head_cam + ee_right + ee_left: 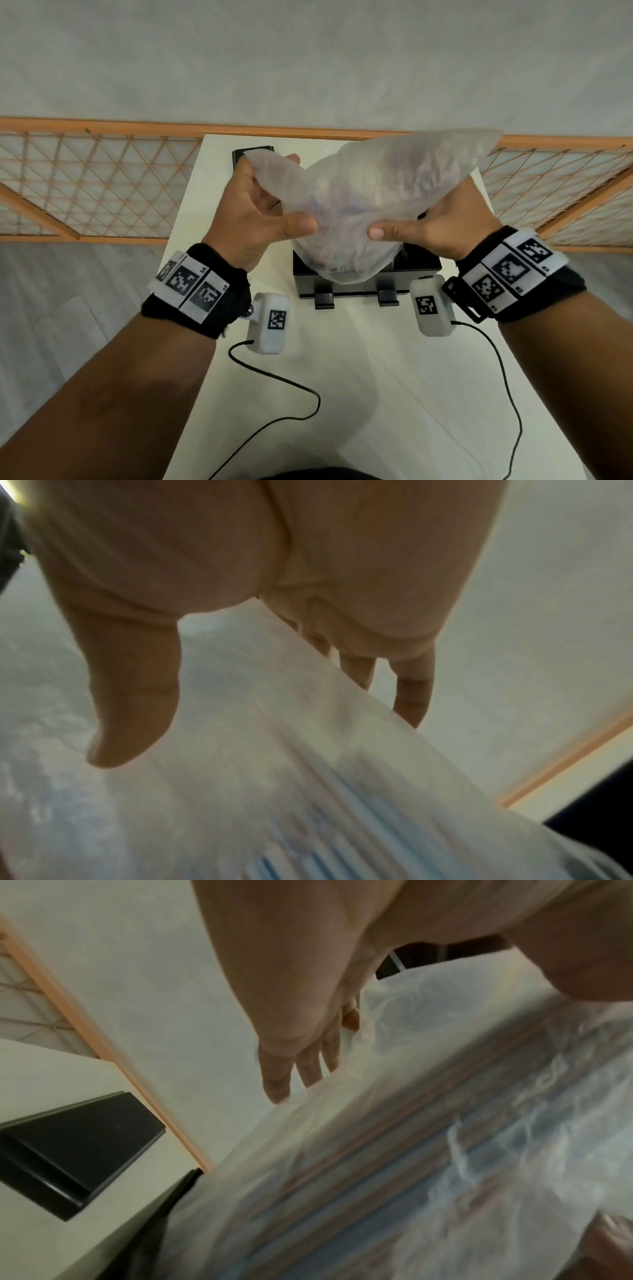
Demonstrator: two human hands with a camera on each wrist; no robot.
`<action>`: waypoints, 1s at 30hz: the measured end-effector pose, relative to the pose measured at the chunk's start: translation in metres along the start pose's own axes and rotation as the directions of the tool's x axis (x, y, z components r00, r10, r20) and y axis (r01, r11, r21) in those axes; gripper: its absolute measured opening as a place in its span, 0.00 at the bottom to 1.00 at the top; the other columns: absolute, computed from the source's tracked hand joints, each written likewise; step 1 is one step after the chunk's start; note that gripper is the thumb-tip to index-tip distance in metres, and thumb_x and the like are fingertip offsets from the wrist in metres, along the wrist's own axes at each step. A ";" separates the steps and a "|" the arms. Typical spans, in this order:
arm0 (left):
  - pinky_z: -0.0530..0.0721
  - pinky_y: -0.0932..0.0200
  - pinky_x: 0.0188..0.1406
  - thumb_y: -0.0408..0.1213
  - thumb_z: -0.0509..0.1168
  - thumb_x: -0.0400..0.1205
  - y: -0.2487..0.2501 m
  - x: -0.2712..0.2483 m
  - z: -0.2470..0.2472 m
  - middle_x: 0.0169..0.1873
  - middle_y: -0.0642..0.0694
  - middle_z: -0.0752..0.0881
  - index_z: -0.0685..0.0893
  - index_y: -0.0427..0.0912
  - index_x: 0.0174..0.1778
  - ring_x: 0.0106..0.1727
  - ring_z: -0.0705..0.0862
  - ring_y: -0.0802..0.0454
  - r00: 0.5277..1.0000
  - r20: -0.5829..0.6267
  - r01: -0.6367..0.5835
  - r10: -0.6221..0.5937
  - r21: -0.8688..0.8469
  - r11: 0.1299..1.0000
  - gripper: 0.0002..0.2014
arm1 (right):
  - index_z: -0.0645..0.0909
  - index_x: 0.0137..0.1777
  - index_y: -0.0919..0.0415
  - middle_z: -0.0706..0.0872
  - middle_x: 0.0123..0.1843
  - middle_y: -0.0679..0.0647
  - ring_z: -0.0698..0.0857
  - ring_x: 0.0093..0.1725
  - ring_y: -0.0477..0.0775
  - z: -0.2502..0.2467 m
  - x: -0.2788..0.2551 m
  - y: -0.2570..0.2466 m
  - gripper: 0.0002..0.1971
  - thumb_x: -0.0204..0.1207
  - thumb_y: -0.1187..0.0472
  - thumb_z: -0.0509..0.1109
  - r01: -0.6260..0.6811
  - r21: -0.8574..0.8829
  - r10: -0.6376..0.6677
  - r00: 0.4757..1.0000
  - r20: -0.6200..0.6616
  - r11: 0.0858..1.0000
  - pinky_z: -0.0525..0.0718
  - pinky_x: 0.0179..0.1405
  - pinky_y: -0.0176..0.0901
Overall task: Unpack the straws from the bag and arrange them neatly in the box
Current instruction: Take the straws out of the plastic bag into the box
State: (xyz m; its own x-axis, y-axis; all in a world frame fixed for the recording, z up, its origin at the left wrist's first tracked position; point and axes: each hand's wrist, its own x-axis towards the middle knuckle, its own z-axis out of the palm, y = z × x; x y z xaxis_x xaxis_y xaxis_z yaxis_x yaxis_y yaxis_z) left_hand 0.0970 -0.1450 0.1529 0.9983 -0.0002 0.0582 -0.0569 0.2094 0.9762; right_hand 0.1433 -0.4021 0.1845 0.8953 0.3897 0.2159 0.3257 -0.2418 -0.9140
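A translucent white plastic bag (pixel 370 192) hangs in the air above a black box (pixel 363 284) on the white table. My left hand (pixel 260 209) pinches the bag's left edge between thumb and fingers. My right hand (pixel 428 226) holds its right side, thumb on the front and fingers behind. Through the film, in the left wrist view, a bundle of coloured straws (pixel 394 1177) shows as blurred stripes. In the right wrist view the blue and white straws (pixel 335 831) lie under my thumb (pixel 130 723). The bag's lower end dips into the box, hiding the inside.
A black lid (pixel 251 156) lies at the table's (pixel 342 394) far end, also seen as the black lid (pixel 75 1153) from the left wrist. An orange-framed mesh fence (pixel 102 178) runs behind. Two cables (pixel 284 387) trail over the near part of the table.
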 end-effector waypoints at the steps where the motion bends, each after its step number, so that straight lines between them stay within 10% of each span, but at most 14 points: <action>1: 0.80 0.28 0.71 0.51 0.92 0.52 0.002 0.002 0.000 0.76 0.25 0.74 0.65 0.28 0.73 0.80 0.73 0.28 1.000 -0.010 -0.008 0.008 -0.034 0.999 0.61 | 0.78 0.58 0.43 0.88 0.54 0.32 0.85 0.61 0.34 -0.001 0.001 -0.004 0.34 0.53 0.59 0.89 0.009 0.003 -0.009 1.000 -0.012 1.000 0.82 0.58 0.30; 6: 0.87 0.44 0.51 0.56 0.90 0.54 0.003 0.007 0.001 0.63 0.26 0.79 0.63 0.18 0.75 0.66 0.81 0.29 0.997 -0.072 0.005 -0.013 -0.117 0.993 0.66 | 0.83 0.59 0.56 0.90 0.54 0.42 0.88 0.57 0.38 -0.002 0.007 -0.012 0.23 0.65 0.59 0.85 -0.004 -0.016 0.003 0.999 -0.037 1.000 0.86 0.56 0.36; 10: 0.83 0.35 0.70 0.60 0.89 0.52 -0.009 0.011 0.006 0.76 0.27 0.76 0.62 0.30 0.83 0.77 0.78 0.33 0.994 -0.006 0.105 -0.106 -0.077 0.992 0.70 | 0.83 0.45 0.54 0.87 0.32 0.27 0.86 0.38 0.27 0.006 0.013 -0.008 0.08 0.73 0.63 0.80 -0.068 -0.048 0.068 0.998 -0.010 0.996 0.80 0.37 0.20; 16: 0.83 0.34 0.71 0.42 0.89 0.60 -0.033 0.012 0.020 0.65 0.38 0.89 0.80 0.36 0.74 0.67 0.88 0.42 0.972 0.003 0.236 -0.237 0.081 0.968 0.45 | 0.83 0.64 0.51 0.90 0.59 0.46 0.88 0.60 0.42 0.027 0.023 0.002 0.28 0.64 0.51 0.85 -0.168 -0.007 0.168 0.982 0.088 0.986 0.85 0.63 0.46; 24: 0.83 0.34 0.70 0.45 0.78 0.76 -0.029 0.010 0.012 0.65 0.43 0.89 0.81 0.45 0.73 0.67 0.88 0.45 0.959 -0.070 0.275 -0.275 -0.006 0.961 0.29 | 0.87 0.59 0.56 0.90 0.51 0.44 0.88 0.52 0.36 0.035 0.035 0.002 0.12 0.79 0.52 0.75 -0.100 -0.182 0.109 0.993 0.042 0.978 0.85 0.53 0.31; 30: 0.81 0.30 0.71 0.46 0.72 0.78 -0.032 0.008 0.013 0.68 0.42 0.88 0.81 0.51 0.71 0.70 0.86 0.42 0.961 -0.022 0.275 -0.275 -0.006 0.962 0.24 | 0.85 0.63 0.56 0.89 0.58 0.48 0.86 0.59 0.47 0.040 0.038 0.004 0.14 0.83 0.52 0.70 -0.046 -0.280 0.060 0.997 0.042 0.959 0.84 0.63 0.48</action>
State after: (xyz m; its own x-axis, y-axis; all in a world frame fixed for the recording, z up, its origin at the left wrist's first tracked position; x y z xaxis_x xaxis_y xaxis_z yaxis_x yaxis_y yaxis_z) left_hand 0.1064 -0.1640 0.1250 0.9756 -0.0366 -0.2166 0.2194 0.2071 0.9534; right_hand 0.1669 -0.3527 0.1756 0.8998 0.4111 0.1464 0.3563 -0.4984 -0.7903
